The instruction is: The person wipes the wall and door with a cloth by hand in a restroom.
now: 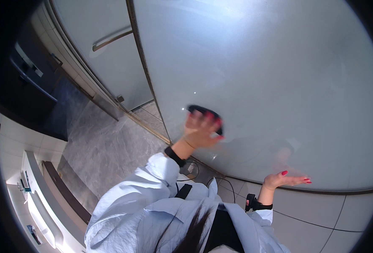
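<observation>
A dark pad (pixel 205 113) is pressed against the frosted glass panel (pixel 270 76) by the left hand (pixel 201 128); the right hand (pixel 285 179), open and empty, is held just before the panel's lower edge

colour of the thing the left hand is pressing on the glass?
Black: a dark pad under the left hand, blurred, against the frosted glass panel. Head view.
</observation>
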`<action>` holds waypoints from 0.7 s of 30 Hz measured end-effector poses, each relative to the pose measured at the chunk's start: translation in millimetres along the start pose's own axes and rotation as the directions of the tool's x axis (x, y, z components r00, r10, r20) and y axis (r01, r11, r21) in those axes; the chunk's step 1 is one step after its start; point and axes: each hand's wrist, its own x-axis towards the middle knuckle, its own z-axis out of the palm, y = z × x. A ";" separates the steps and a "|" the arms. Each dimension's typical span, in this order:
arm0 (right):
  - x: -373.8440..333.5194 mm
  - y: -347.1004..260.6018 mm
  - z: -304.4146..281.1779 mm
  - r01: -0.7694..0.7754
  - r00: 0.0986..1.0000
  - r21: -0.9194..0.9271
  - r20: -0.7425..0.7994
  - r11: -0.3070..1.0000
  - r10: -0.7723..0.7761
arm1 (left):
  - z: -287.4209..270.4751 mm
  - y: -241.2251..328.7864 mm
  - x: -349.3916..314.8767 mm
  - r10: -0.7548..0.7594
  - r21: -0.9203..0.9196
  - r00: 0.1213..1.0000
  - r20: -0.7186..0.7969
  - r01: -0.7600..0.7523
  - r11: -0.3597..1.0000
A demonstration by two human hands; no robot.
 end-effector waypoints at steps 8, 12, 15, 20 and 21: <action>2.7 0.9 4.9 0.012 0.998 0.006 -0.064 1.000 -0.012 | -32.1 -73.6 55.9 -0.637 -0.169 0.763 -0.113 0.617 0.769; 5.3 -1.8 6.6 0.042 0.997 0.019 -0.072 0.999 -0.041 | -29.9 -3.0 75.6 -0.661 -0.252 0.747 -0.072 0.628 0.736; 2.4 6.7 6.0 0.067 0.996 -0.012 -0.062 0.998 -0.067 | -23.9 67.9 72.9 -0.506 -0.250 0.863 0.017 0.493 0.833; -2.3 10.1 0.4 0.027 0.998 -0.026 -0.048 0.999 -0.028 | -8.0 159.2 77.4 0.062 -0.205 0.998 -0.007 -0.062 0.977; -4.5 12.1 0.3 0.033 0.999 -0.029 -0.022 0.999 -0.034 | -7.4 172.4 83.8 0.120 -0.202 0.993 0.004 -0.116 0.972</action>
